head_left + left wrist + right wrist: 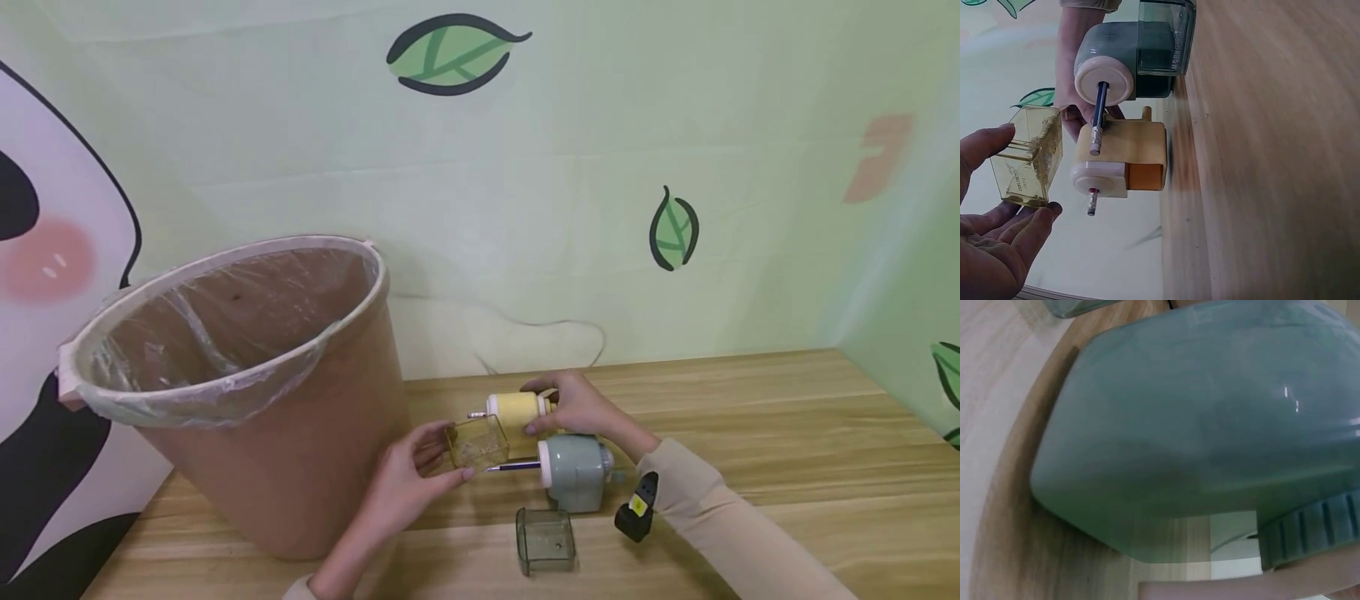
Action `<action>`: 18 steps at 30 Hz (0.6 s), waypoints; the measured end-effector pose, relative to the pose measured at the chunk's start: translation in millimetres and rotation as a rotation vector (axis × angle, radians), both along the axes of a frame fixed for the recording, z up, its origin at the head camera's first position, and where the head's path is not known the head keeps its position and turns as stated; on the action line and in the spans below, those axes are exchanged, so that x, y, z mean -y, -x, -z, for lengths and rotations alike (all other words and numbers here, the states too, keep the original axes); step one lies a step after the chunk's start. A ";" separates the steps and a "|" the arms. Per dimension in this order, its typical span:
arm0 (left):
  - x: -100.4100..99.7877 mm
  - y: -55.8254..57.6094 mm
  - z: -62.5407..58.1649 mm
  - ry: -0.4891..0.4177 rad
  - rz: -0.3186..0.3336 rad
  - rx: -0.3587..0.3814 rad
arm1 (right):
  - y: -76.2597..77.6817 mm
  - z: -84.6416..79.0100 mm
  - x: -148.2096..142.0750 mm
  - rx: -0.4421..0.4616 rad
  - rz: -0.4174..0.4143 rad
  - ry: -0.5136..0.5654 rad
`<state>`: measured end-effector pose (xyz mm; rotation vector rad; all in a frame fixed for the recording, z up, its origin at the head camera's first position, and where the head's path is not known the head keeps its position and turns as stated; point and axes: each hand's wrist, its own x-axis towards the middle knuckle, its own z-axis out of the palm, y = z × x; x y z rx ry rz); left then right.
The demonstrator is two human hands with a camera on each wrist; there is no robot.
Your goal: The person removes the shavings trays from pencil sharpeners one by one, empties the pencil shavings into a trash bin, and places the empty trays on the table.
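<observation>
My left hand (405,479) pinches a clear yellow shavings drawer (478,443) between thumb and fingers, above the table; shavings cling inside it in the left wrist view. The right hand (581,410) grips the back end of a yellow pencil sharpener (514,407), from whose front a pencil's eraser end sticks out. Nearer to me stands a grey-green pencil sharpener (577,473) with a dark blue pencil (1100,109) in it. This sharpener's body (1197,425) fills most of the right wrist view. Before it lies a clear greenish drawer (546,542).
A large pinkish-brown trash bin (322,467) with a clear plastic liner (202,333) stands on the left, close to my left hand. Behind the wooden table (787,433) rises a light green wall covering (525,217) printed with leaves.
</observation>
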<state>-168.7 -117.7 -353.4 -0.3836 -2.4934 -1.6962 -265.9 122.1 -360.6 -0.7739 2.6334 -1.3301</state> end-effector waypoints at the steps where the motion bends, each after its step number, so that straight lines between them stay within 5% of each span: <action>1: 0.1 -0.2 -0.5 0.003 0.000 0.005 | -0.1 -0.2 0.2 0.006 0.003 -0.001; 18: 3.5 -4.8 -11.8 0.002 -0.008 -0.002 | 1.4 1.5 -0.1 0.018 0.017 -0.015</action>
